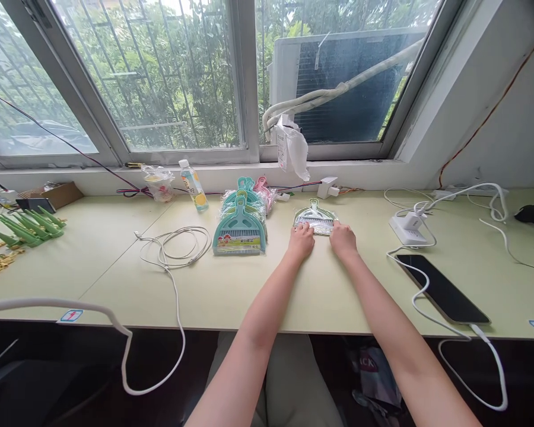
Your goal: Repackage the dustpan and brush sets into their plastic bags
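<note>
A small dustpan and brush set in clear plastic lies on the table in front of me, its green-edged handle pointing toward the window. My left hand grips its left near corner with curled fingers. On the opposite corner, my right hand is closed the same way. To the left of my hands, several teal dustpan sets in wrapping lie overlapped, the front one with a colourful label. Behind them shows a pink dustpan set, partly hidden.
A drink bottle stands by the windowsill. A coiled white cable lies left of the dustpans. On the right are a phone on a charging cable and a white power strip. Green pointed pieces sit far left.
</note>
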